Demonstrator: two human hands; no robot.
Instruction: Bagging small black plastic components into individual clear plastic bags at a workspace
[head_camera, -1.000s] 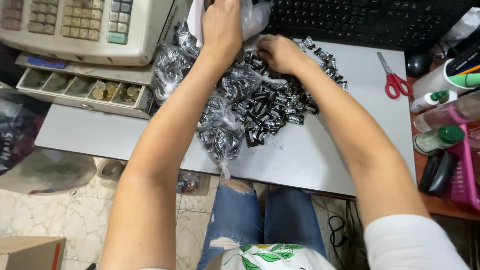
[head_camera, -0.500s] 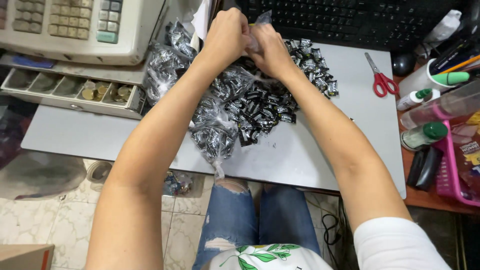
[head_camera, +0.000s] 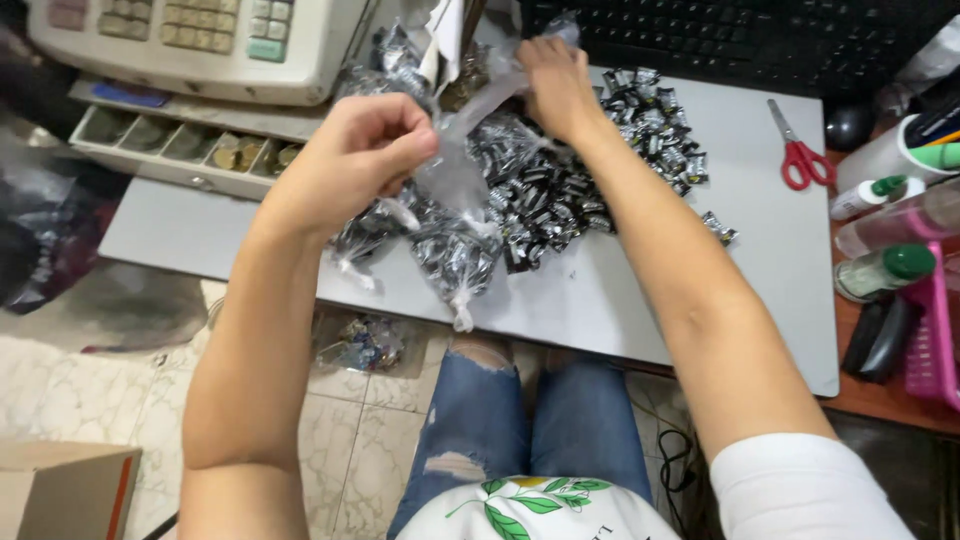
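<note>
Head view looks down on a grey board (head_camera: 620, 300) heaped with small black-and-silver wrapped sweets (head_camera: 560, 190). Between the hands stretches a clear bag (head_camera: 465, 150), its plastic pulled taut from one hand to the other above the pile; whether anything lies in it I cannot tell. The left hand (head_camera: 355, 155) has its fingers curled together, pinching the near end of the bag. The right hand (head_camera: 550, 85) clamps the far end, fingers closed on the plastic near the keyboard (head_camera: 740, 35).

Below the bag lie knotted small bags (head_camera: 455, 260), each packed with the same sweets, at the board's near edge. To the left, a cash register (head_camera: 200, 40) has its drawer (head_camera: 180, 150) open, with coins in the compartments. Red scissors (head_camera: 800, 155) lie on the board at right, with bottles (head_camera: 885, 270) just beyond it.

Half a second ago both hands met close together at the far side of the pile; now the left hand has drawn back toward the body and the hands stand well apart, with the bag stretched out between them.
</note>
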